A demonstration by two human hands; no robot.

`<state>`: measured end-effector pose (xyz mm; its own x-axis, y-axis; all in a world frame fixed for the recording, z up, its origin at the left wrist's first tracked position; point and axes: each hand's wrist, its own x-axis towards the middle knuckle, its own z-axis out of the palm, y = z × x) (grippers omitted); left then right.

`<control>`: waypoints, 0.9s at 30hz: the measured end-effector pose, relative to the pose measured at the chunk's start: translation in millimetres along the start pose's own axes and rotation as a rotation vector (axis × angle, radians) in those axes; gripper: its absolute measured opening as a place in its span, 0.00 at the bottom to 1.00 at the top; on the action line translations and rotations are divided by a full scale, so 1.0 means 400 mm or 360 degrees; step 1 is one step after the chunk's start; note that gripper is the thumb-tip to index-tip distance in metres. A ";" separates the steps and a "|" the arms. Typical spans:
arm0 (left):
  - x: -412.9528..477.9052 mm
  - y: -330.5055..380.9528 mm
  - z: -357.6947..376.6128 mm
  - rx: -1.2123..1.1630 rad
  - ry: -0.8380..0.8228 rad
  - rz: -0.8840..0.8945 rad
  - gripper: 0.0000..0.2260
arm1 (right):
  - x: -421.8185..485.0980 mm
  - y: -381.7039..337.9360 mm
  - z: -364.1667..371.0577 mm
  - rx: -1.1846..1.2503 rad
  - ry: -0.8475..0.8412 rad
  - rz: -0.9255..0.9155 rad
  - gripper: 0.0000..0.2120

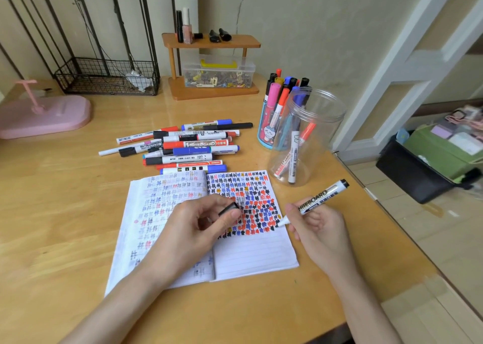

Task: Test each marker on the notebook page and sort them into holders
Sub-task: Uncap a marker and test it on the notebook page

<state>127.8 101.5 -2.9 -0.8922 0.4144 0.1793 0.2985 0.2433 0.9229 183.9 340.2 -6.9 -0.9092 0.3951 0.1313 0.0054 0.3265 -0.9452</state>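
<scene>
An open notebook lies on the wooden desk, its right page thick with black, blue and red test marks. My right hand grips a black whiteboard marker, tip down on the page's right edge. My left hand rests on the notebook and pinches the marker's black cap. A pile of several markers lies beyond the notebook. A clear plastic jar holds a few markers. Behind it a blue cartoon holder is packed with several markers.
A wooden shelf with a clear box of clips stands at the back. A wire basket and a pink stand sit at the back left. The desk's right edge drops to the floor, where a black bin stands.
</scene>
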 end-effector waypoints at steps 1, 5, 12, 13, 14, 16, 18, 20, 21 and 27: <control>0.000 -0.001 0.000 0.0000 0.0001 -0.0002 0.10 | -0.001 -0.001 0.000 -0.0009 0.0001 -0.0010 0.14; 0.000 -0.002 0.000 -0.0003 -0.0001 -0.0020 0.08 | -0.002 0.005 -0.001 -0.0076 -0.0021 -0.0045 0.10; 0.003 0.001 -0.001 0.0009 -0.0004 -0.0020 0.09 | 0.000 0.012 -0.002 -0.0137 0.0024 -0.0081 0.13; 0.003 0.001 -0.001 0.0010 -0.0003 -0.0017 0.09 | 0.001 0.015 -0.005 -0.0107 0.0029 -0.0076 0.12; 0.002 0.001 -0.001 0.0012 -0.0003 -0.0017 0.09 | 0.002 0.015 -0.006 -0.0084 0.0023 -0.0076 0.12; 0.001 0.001 -0.001 0.0018 -0.0004 -0.0017 0.09 | 0.000 0.015 -0.005 -0.0077 -0.0021 -0.0109 0.10; 0.000 0.001 -0.002 0.0019 -0.0003 -0.0016 0.09 | -0.002 0.014 -0.002 -0.0108 -0.0073 -0.0149 0.07; 0.001 0.002 -0.002 0.0013 -0.0003 -0.0014 0.09 | -0.001 0.015 -0.003 -0.0101 -0.0064 -0.0139 0.07; 0.002 0.002 -0.002 0.0012 -0.0003 -0.0012 0.09 | 0.000 0.018 -0.004 -0.0081 -0.0041 -0.0124 0.08; 0.003 0.000 -0.003 0.0034 -0.0010 0.0003 0.08 | 0.000 0.014 -0.001 -0.0082 -0.0068 -0.0130 0.08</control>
<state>126.3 101.1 -2.3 -0.8896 0.4203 0.1788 0.3073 0.2611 0.9151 184.0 342.4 -12.0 -0.9245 0.3286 0.1934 -0.0492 0.4001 -0.9151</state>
